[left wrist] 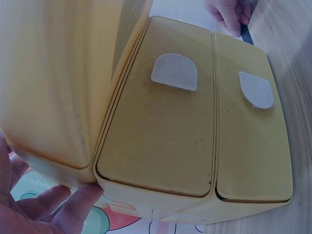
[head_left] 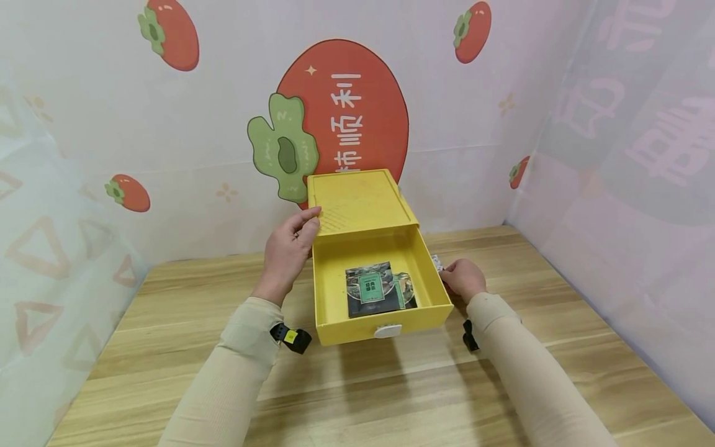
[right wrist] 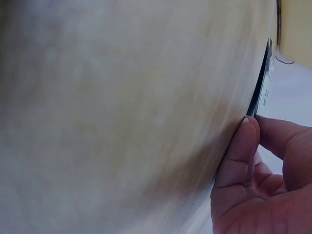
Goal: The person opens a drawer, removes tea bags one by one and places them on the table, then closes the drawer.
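Observation:
A yellow drawer cabinet (head_left: 363,198) stands on the table with its top drawer (head_left: 329,332) pulled out. Inside that drawer lie dark printed sachets (head_left: 368,292) with green labels, one partly over another. My left hand (head_left: 290,248) rests on the cabinet's left side near its top front corner; in the left wrist view its fingers (left wrist: 80,207) touch the side wall. Right of the drawer, my right hand (head_left: 465,279) pinches a thin sachet (head_left: 437,263) between thumb and fingers, low by the tabletop. In the right wrist view the sachet (right wrist: 263,90) appears nearly edge-on.
Below the pulled-out drawer, two closed drawers show in the left wrist view, a middle one (left wrist: 156,131) and a lower one (left wrist: 251,151), each with a white handle. The wooden table (head_left: 184,347) meets a printed cloth backdrop (head_left: 223,124) at the back and sides.

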{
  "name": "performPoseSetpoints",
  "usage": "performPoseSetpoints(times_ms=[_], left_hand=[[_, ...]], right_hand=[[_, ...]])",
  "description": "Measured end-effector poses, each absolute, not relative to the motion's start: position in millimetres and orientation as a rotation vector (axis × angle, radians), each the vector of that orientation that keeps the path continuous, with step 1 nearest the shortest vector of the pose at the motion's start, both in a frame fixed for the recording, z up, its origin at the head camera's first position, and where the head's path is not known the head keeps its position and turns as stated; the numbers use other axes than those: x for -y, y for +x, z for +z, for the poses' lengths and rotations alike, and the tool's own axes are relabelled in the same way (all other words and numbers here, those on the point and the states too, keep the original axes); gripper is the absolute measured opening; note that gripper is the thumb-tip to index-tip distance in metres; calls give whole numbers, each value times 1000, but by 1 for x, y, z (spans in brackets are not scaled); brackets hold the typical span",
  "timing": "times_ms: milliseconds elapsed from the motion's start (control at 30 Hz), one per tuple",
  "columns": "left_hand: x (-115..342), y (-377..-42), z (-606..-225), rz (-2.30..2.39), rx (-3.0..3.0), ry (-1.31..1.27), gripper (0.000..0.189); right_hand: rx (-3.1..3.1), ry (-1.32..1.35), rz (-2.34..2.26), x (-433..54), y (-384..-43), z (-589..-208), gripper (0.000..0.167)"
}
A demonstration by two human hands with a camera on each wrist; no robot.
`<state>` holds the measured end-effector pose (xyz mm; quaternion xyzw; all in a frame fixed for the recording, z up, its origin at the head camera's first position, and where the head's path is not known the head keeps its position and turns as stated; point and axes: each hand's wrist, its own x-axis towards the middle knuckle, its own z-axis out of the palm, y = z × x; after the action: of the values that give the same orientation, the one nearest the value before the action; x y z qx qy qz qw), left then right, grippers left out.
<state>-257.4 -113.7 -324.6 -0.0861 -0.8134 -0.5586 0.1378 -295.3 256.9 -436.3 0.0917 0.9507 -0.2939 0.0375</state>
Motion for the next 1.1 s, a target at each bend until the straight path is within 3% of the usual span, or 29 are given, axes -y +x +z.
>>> performPoseSetpoints(times_ms=[733, 1100], left_hand=[[114, -256, -324, -1606, 2357, -247, 42], [114, -257, -324, -1635, 2348, -252, 42]], right_hand=[[-2835, 325, -1023, -259, -297, -436, 34], [-2882, 230, -1150, -264, -286, -408, 38]])
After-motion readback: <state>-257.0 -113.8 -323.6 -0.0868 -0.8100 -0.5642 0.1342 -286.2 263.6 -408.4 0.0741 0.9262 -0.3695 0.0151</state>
